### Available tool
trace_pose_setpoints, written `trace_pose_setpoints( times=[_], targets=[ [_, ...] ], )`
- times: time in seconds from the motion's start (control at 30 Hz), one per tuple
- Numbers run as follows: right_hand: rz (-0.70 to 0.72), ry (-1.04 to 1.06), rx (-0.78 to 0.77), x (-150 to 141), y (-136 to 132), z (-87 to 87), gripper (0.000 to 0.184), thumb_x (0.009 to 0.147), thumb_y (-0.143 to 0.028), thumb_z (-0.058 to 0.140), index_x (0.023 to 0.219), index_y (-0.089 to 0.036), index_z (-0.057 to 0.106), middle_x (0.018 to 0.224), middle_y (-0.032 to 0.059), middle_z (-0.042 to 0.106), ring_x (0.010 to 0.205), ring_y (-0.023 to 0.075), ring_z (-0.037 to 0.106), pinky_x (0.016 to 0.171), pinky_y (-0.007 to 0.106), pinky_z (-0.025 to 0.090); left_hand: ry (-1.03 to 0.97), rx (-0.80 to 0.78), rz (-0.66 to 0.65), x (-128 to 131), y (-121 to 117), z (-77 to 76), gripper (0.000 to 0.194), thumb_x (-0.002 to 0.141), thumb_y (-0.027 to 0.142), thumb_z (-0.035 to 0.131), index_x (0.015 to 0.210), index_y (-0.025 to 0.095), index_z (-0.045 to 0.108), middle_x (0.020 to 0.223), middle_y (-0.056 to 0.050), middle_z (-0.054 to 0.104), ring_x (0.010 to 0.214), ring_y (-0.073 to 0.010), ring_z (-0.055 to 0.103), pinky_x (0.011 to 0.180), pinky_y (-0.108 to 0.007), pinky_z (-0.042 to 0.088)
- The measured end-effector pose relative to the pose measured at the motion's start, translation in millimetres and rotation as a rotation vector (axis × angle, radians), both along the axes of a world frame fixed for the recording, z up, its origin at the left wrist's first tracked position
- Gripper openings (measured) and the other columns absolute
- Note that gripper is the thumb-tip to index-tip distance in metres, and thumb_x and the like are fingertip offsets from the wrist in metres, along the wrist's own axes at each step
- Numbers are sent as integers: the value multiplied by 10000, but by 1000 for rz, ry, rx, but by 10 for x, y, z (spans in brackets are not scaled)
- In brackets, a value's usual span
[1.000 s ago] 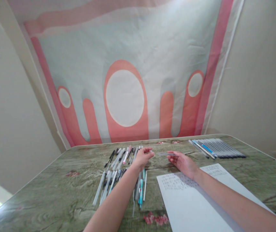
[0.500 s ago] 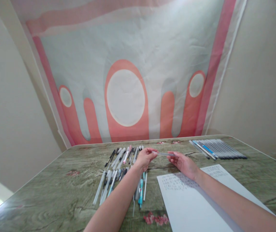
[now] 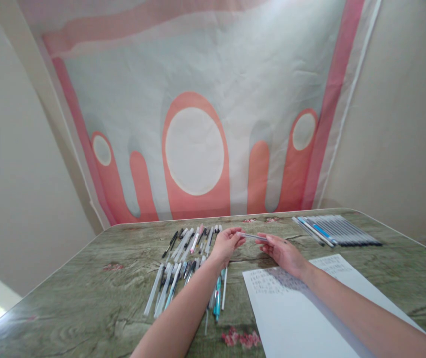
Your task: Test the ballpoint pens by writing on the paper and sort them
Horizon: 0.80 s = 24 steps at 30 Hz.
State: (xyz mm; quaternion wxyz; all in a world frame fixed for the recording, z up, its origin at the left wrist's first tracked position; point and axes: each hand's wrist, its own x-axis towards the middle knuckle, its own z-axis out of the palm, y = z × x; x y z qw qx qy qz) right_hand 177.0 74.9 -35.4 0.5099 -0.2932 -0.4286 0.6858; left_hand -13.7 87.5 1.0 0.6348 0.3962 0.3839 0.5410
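Note:
A slim, greyish translucent pen (image 3: 252,235) is held level between my two hands over the middle of the table. The fingers of my left hand (image 3: 228,244) pinch its left end. My right hand (image 3: 280,252) grips the other end, its fingers closed round it above the top of a white paper sheet (image 3: 302,318) with rows of handwriting. Left of my left hand lie loose pens in two groups: a farther one with a pink pen (image 3: 195,240), and a nearer one with a turquoise pen (image 3: 217,297). My left forearm hides part of the nearer group.
A neat row of clear pens (image 3: 341,229) with dark ends lies at the back right, with blue and white pens on its left side. The wood-patterned table (image 3: 97,298) ends at a patterned cloth hanging (image 3: 194,69) behind it.
Both hands stay nearly in place. The pen between them has tilted slightly, its right end now a little lower, and my left hand has shifted slightly to the right.

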Motion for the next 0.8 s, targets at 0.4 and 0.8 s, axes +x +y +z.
trace_pose_setpoints(
  times=[0.4,0.8],
  targets=[
    [-141,-496,489,-145,-279,217,433,865,-427,403,1212,-197,518,865,43,648,865,180,554,886,353,372,-320,-134,36,88,-88,220,173,858,162,410,982,120,524,952,-135,631,860,-167,625,807,-310,474],
    [-147,-964,1129,-181,-375,146,449,873,-272,411,1319,-248,364,1218,87,537,1091,215,498,897,351,394,-687,-352,-253,182,-285,373,393,846,423,302,777,127,551,536,20,397,448,-85,382,538,-241,393]
  ],
)
